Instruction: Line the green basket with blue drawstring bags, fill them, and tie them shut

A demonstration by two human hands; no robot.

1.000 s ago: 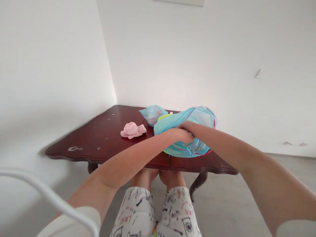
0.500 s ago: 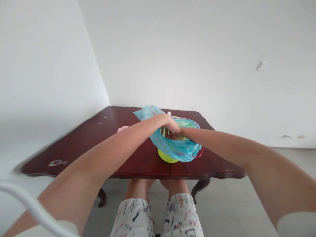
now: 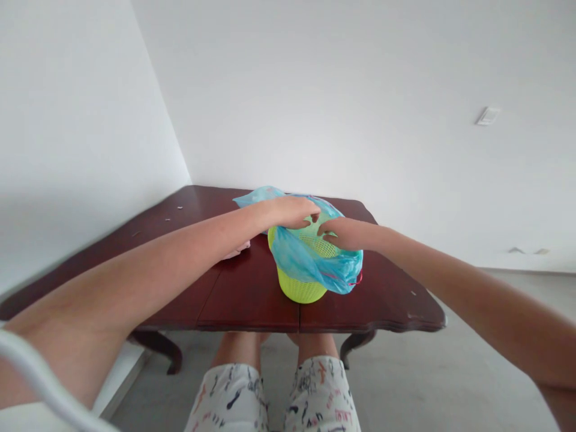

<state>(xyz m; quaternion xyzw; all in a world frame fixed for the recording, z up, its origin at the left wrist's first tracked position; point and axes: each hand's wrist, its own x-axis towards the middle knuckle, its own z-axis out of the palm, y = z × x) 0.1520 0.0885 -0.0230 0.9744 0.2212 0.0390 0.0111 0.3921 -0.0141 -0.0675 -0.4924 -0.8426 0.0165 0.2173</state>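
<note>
A yellow-green mesh basket (image 3: 301,291) stands near the front edge of the table. Around its rim hangs a thin blue plastic bag (image 3: 297,255) with a red drawstring at the right. Part of the bag spreads out behind my left forearm. My left hand (image 3: 296,211) is over the left side of the basket's mouth, fingers bent and apart, with nothing visible in them. Facing it, my right hand (image 3: 345,233) hovers over the right side, thumb and fingers parted and nothing held. The mesh inside the basket shows between my hands.
The dark red wooden table (image 3: 252,300) has a wavy edge and a seam across its top. A pink thing (image 3: 237,250), perhaps cloth, lies partly hidden by my left forearm. White walls rise behind and to the left. A white cable (image 3: 45,384) crosses the lower left.
My hands have come up out of the basket and moved apart, left hand to the left, right hand to the right. More of the basket's inside and front now shows.
</note>
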